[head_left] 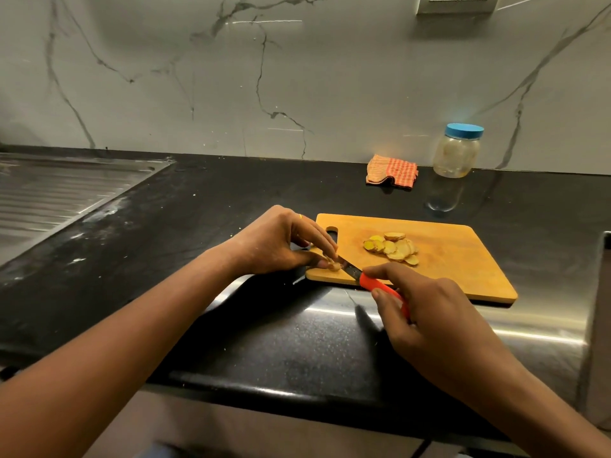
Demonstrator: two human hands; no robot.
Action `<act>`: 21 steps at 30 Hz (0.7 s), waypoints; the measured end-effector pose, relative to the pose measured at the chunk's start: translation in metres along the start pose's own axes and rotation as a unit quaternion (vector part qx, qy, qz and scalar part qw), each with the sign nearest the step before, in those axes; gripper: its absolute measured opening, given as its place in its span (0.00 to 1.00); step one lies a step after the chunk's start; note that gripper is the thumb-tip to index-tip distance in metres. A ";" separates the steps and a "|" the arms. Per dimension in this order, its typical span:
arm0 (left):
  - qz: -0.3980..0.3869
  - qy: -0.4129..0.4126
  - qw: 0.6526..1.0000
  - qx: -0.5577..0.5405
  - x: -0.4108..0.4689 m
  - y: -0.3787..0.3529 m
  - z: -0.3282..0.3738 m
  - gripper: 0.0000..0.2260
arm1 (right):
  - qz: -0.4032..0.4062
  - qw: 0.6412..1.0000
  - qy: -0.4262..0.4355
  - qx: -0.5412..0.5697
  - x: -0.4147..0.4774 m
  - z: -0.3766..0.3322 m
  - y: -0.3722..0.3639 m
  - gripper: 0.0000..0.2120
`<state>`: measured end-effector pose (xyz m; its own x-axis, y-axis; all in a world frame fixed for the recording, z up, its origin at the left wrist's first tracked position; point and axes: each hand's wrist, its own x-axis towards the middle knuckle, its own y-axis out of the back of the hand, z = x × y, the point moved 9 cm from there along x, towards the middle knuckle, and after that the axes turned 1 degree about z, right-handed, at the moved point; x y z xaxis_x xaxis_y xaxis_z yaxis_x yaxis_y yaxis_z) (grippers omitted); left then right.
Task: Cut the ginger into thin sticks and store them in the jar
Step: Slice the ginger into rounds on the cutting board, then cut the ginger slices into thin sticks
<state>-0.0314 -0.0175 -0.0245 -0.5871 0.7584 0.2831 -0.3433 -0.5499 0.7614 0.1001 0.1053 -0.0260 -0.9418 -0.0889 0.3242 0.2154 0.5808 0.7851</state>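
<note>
A wooden cutting board lies on the black counter. Near its middle sits a pile of yellow ginger slices. At the board's front left corner my left hand pinches a small ginger piece between thumb and fingers. My right hand grips the red handle of a knife, and its dark blade touches the ginger piece. A clear jar with a blue lid stands closed at the back right, by the wall.
A folded orange checked cloth lies left of the jar. A steel sink drainboard fills the far left. A steel surface adjoins the counter at the right. The counter's front edge runs just below my forearms.
</note>
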 end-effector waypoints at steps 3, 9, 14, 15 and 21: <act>-0.002 0.009 1.000 -0.009 0.000 0.001 -0.004 0.10 | 0.012 1.000 0.004 -0.004 0.000 0.004 0.008 0.15; 0.003 0.013 1.000 0.018 0.017 0.000 0.000 0.10 | 0.109 0.993 0.006 -0.048 0.010 0.035 0.056 0.11; -0.030 0.057 0.993 0.094 0.057 -0.019 0.003 0.14 | 0.134 0.983 -0.064 -0.110 0.038 0.090 0.083 0.14; -0.042 0.071 0.991 0.104 0.064 -0.024 0.001 0.16 | 0.130 0.982 -0.075 -0.112 0.043 0.101 0.083 0.14; -0.097 0.109 0.979 0.143 0.069 -0.039 -0.016 0.19 | 0.099 0.987 -0.120 -0.034 0.053 0.136 0.069 0.12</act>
<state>-0.0700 0.0505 -0.0436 -0.6844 0.7290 0.0104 -0.2628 -0.2601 0.9291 0.0296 0.2505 -0.0261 -0.9117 0.2202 0.3468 0.4106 0.5105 0.7555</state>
